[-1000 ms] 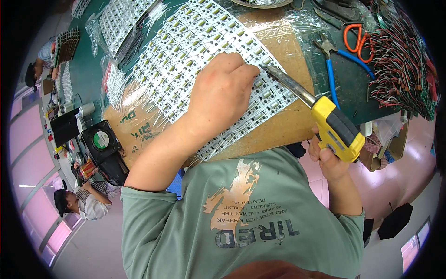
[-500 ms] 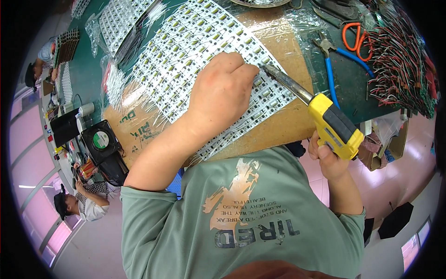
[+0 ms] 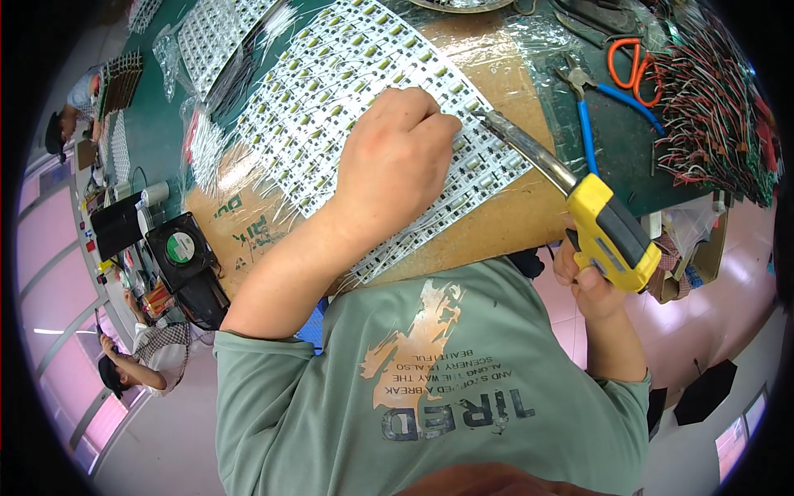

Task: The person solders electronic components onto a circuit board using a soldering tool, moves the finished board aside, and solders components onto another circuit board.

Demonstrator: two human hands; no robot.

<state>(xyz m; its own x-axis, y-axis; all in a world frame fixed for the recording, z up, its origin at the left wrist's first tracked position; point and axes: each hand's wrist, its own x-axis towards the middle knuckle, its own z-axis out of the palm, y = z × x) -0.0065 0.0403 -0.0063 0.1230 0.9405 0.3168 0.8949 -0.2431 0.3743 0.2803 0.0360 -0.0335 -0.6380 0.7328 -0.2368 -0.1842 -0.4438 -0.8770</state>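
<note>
A large white panel of circuit boards (image 3: 289,124) lies on brown cardboard, with rows of small yellow-green parts and thin white wires. Over its middle, my left hand (image 3: 397,149) is closed, its fingertips pinched together against the panel and partly hidden by the knuckles. What they hold, if anything, cannot be made out. My right hand (image 3: 589,285) grips the handle of a yellow and black soldering gun (image 3: 614,231) beyond the panel's right side. The gun's metal barrel slants up and left, its tip above the panel just right of my left fingers.
Blue-handled pliers (image 3: 585,124), orange-handled scissors (image 3: 635,70) and a heap of boards with red and white wires (image 3: 715,124) lie at the right. Left are white wire bundles (image 3: 205,153), another panel (image 3: 215,37) and a black fan (image 3: 178,248). Two people sit farther left.
The soldering gun and my right hand have shifted slightly right and down, drawing the tip a little from my left fingers. My left hand stays nearly still. A person at left has raised an arm.
</note>
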